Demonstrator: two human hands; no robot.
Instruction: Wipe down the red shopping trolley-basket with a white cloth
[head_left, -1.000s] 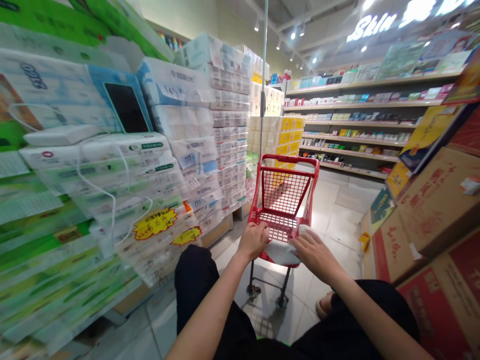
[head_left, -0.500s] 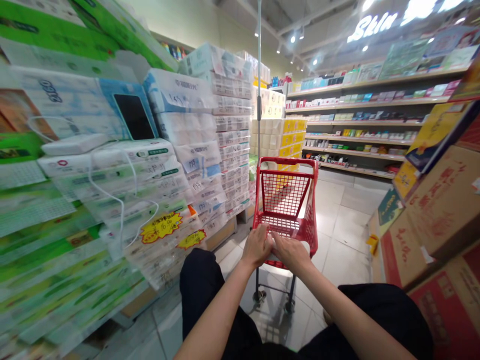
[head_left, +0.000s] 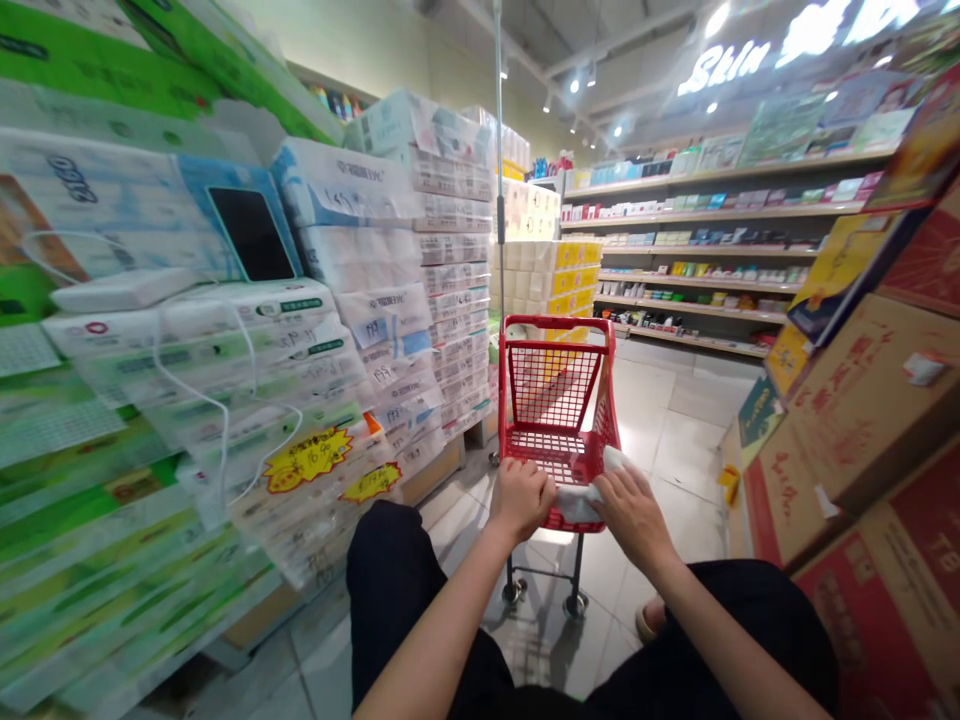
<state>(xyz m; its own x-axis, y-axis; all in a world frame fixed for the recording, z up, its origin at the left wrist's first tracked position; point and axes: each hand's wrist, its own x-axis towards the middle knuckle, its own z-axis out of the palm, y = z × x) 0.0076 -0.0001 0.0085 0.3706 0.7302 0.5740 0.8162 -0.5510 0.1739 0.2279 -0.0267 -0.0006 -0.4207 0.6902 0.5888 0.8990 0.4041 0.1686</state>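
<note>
A small red shopping cart [head_left: 557,385] with a mesh basket stands in front of me between my knees. My left hand [head_left: 523,497] is closed at the left end of its near handle bar, fingers curled over it. I cannot tell whether it also pinches the cloth's edge. My right hand [head_left: 634,510] presses a white cloth [head_left: 577,503] on the bar's right part, fingers bent over it. The cloth stretches along the bar toward my left fingers, and a bunched end sticks up beyond my right fingers. Most of the bar is hidden.
Stacked tissue packs [head_left: 382,300] line the left side, with a phone [head_left: 255,235], a white device [head_left: 131,288] and cables on them. Cardboard boxes [head_left: 877,390] stand close on the right. Shelves [head_left: 697,250] hold products behind. A thin metal pole [head_left: 500,200] rises beyond the cart.
My right hand has moved right along the bar, away from my left hand, and the white cloth now shows between them. The view has shifted slightly to the right.
</note>
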